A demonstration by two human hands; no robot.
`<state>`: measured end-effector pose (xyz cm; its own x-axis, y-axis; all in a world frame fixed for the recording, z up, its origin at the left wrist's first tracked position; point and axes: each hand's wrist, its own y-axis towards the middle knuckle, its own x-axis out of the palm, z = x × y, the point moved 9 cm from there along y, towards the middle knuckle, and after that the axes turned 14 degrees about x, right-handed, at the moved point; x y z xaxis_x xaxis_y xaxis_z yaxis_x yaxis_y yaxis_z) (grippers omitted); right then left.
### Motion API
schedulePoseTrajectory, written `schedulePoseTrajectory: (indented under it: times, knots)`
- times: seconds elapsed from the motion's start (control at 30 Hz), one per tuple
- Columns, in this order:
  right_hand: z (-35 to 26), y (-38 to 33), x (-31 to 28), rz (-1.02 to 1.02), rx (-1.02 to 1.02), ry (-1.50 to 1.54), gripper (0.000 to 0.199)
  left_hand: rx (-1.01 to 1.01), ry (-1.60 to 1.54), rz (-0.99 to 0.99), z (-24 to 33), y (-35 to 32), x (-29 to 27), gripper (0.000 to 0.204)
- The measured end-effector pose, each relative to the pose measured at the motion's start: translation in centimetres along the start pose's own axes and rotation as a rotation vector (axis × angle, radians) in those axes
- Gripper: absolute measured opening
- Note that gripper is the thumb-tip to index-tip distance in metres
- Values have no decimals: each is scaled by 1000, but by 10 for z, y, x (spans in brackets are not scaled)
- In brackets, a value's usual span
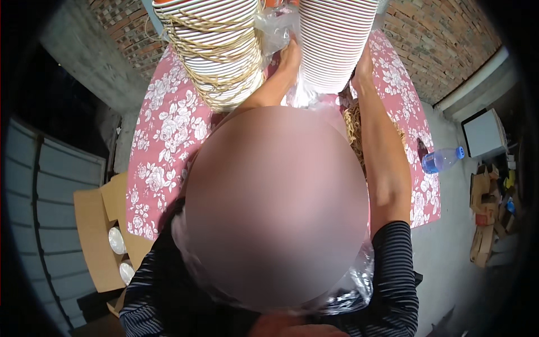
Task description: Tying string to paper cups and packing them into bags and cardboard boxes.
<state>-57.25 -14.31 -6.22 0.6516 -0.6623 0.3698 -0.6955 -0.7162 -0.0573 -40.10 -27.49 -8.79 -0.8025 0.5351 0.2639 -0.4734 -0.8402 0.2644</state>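
Observation:
A tall stack of nested white cups or bowls point(337, 45) stands at the far middle of the table, with clear plastic film point(306, 94) around its foot. My left hand point(289, 55) is at the left side of this stack, its fingers closed at a crumpled clear plastic bag point(275, 27). On the opposite side, my right hand point(364, 68) lies against the stack, and its fingers are hidden behind it. Left of both hands is a second white stack point(216, 45), wound many times with tan twine point(210, 59). A round blurred patch covers the middle of the view.
A pink flowered cloth point(163, 135) covers the table. Loose tan twine point(353, 132) lies by my right forearm, and a plastic bottle point(442, 160) lies at the right edge. An open cardboard box point(92, 241) holding white round items is at lower left. Brick walls point(449, 33) stand behind.

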Motion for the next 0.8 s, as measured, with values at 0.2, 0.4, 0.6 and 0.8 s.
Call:
schedulePoseTrajectory:
  times: [0.2,0.4,0.6,0.8]
  knots:
    - [-16,-11,-37,346,116,-435,64,-70,187,-35,2,-42,-20,71]
    - [-83,-165,-34,31,-156,-481,49,-125,232,-227,0,-137,-63,59]
    - [-70,-421,-33,-289,-142,-946,78,-16,-106,-282,55,-224,-122,21]
    - [18,-614,-34,-480,177,-919,147,112,197,-729,192,-450,-139,86]
